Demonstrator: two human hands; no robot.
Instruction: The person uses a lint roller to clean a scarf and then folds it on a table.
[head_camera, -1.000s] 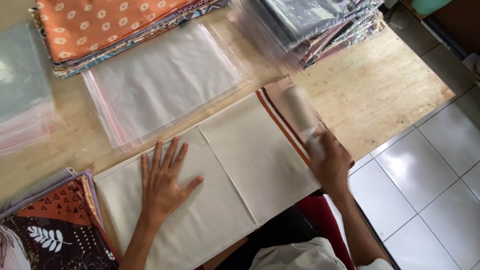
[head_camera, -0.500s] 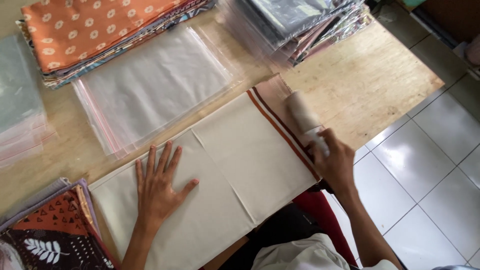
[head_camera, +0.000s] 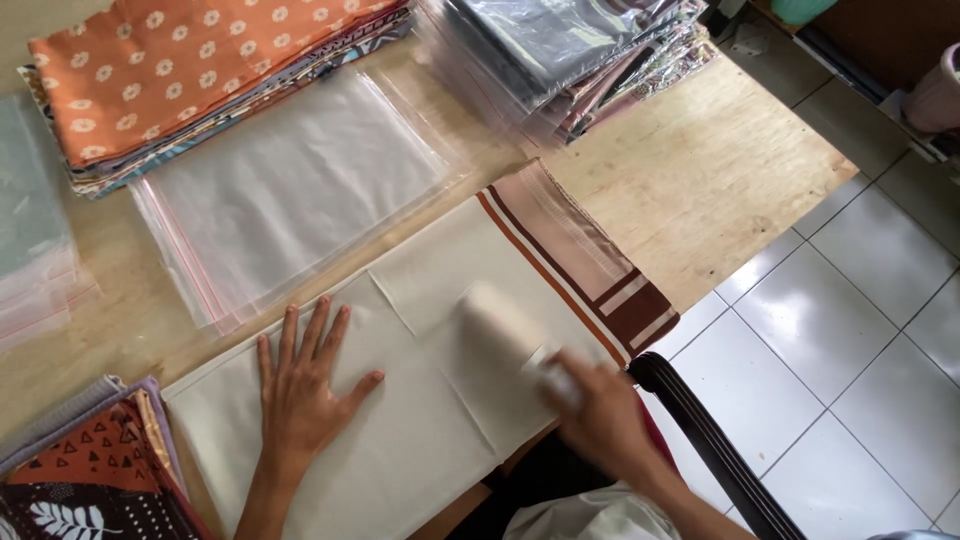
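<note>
Left hand (head_camera: 305, 385) lies flat and spread, palm down, on the cream folded cloth (head_camera: 420, 400), pinning the near-left half to the wooden table (head_camera: 700, 170). My right hand (head_camera: 600, 415) is closed around the handle of a white lint roller (head_camera: 500, 320), whose drum lies on the cloth's middle, just right of a fold crease; the hand is blurred, so I cannot tell exactly how the fingers sit on the handle.

To do this pass well, I judge the roller wants even, light pressure, with the drum flat on the cloth so its whole width picks up. The flat hand should stay clear of the drum's path but near enough that the cloth does not drag or bunch. The brown striped border (head_camera: 590, 260) at the far-right end hangs close to the table's edge, so strokes that way could pull it off.

Behind the cloth lies a pile of clear plastic bags (head_camera: 290, 190), with an orange flowered fabric stack (head_camera: 200, 70) beyond and bagged fabrics (head_camera: 580, 50) at the far right. Patterned fabrics (head_camera: 90, 480) sit at my near left, just beside the cloth.
</note>
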